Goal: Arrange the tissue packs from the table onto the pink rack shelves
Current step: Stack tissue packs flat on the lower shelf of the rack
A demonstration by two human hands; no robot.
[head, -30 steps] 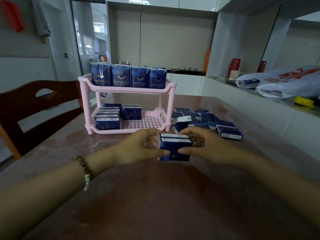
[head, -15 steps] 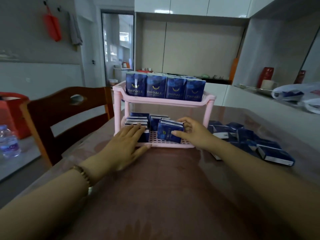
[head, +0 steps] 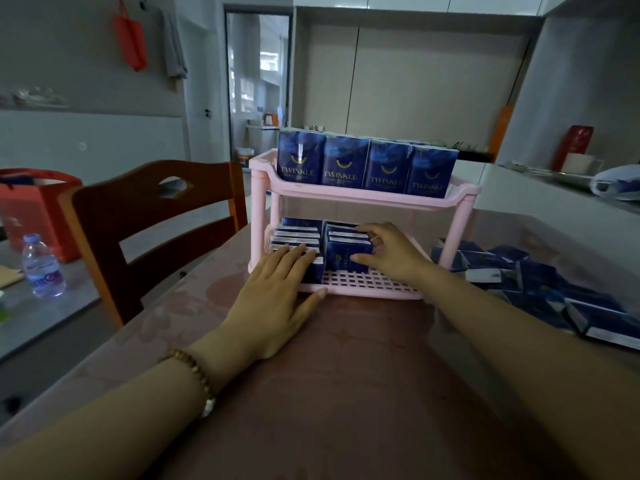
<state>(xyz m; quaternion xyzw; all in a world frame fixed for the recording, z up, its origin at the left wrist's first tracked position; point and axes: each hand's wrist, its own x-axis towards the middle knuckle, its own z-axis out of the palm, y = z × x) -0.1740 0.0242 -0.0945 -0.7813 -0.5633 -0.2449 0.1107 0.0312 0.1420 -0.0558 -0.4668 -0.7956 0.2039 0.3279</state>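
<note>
In the head view we see the pink rack (head: 456,233) standing on the brown table (head: 346,393), open side toward us. Its top shelf (head: 363,199) carries four upright blue packs (head: 346,168) side by side, labels facing front. On the lower shelf (head: 374,281) two rows of packs stand in the left half, running front to back, and the grid to the right of them is bare.

The left hand (head: 273,299) lies flat with straight, relaxed fingers over the front of the left row (head: 298,235), and its thumb touches the front rim of the rack. It grasps nothing. A beaded bracelet (head: 194,372) sits on that wrist.

The right hand (head: 391,254) grips the tissue pack (head: 346,259) at the front of the right row, thumb on its front face and fingers curled over its top. The pack stands upright and seems to rest on the grid, though the hand hides its far edge, so we cannot be sure.

To the right of the rack, a loose heap of packs (head: 540,289) lies on the table. On the left, a wooden chair (head: 156,220) stands against the table edge. Beyond it, a water bottle (head: 43,268) and a red bag (head: 31,206) sit on a lower grey surface.
</note>
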